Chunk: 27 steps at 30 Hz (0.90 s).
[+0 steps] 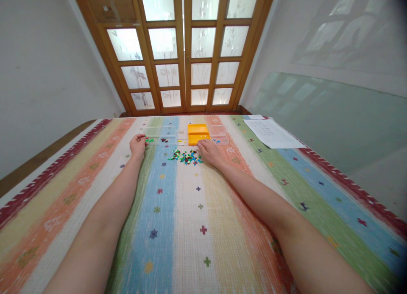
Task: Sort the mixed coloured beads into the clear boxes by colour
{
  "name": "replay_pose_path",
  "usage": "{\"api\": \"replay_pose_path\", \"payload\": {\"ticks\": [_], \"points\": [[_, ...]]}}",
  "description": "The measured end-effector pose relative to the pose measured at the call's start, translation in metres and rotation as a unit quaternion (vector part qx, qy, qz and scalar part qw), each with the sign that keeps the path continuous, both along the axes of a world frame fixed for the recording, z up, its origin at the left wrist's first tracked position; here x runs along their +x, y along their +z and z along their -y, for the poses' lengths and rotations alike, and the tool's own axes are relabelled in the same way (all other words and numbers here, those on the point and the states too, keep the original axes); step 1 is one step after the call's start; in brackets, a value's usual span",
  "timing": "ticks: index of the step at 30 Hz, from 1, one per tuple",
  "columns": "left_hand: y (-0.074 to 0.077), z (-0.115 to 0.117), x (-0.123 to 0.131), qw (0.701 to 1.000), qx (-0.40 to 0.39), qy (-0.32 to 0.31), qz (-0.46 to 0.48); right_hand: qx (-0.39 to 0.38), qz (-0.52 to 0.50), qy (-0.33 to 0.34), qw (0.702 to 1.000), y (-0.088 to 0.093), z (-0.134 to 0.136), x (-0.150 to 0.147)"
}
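Left hand (137, 145): at the left end of the clear box (171, 140), near the table's (190, 251) far edge, left of its middle. Fingers curled in, tips at the box's left edge; can't tell if a piece is pinched.

Clear box, left to right: green pieces (150, 140), then brown pieces (164, 140). Yellow pieces (180, 141) lie just left of the yellow box (191, 138), whose lid stands open toward the far edge.

Mixed pile (185, 157): loose on the cloth, on the near side of the boxes, between the hands.

Right hand (209, 151): fingers together, bent, tips at the yellow box's near right corner. Grip hidden, can't tell.

Blue pieces (216, 141): right of the yellow box. Papers (270, 133): by the table's far right corner.
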State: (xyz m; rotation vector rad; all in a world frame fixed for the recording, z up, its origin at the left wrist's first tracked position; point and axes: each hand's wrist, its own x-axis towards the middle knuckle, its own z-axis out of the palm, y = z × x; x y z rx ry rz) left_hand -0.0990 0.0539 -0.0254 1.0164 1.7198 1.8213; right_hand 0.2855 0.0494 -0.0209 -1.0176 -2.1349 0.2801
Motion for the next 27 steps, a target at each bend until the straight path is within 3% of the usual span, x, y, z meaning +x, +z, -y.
{"api": "replay_pose_path", "payload": {"ticks": [12,16,21,27], "points": [[0.002,0.003,0.01,0.998,-0.029,-0.037,-0.048,-0.004,0.001,0.0,1.0,-0.002,-0.002,0.0],[0.003,0.008,0.014,0.99,-0.034,-0.037,-0.131,-0.003,-0.001,-0.002,1.0,-0.003,-0.002,0.0],[0.008,0.015,0.027,0.948,-0.05,-0.066,-0.309,-0.001,-0.003,0.001,1.0,-0.001,-0.001,0.0],[0.013,0.024,0.06,0.863,-0.052,-0.226,-0.448,0.0,0.002,-0.002,1.0,0.0,0.0,0.0]]}}
